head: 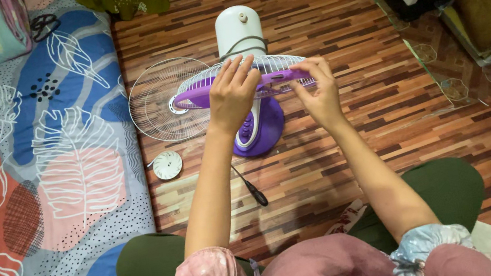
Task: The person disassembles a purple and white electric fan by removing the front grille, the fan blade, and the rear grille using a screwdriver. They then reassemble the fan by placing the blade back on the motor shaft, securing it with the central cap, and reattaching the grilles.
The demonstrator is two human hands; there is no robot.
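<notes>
A screwdriver (251,187) lies on the wood floor (356,141) near the person's knees. Past it, the small table fan (250,92) stands on its purple base (265,130). The left hand (231,94) rests on the purple grille ring (279,78) with fingers spread, and the right hand (318,91) pinches that ring. Both hands should press evenly around the rim, I think. Behind lies the loose wire grille (159,102).
</notes>
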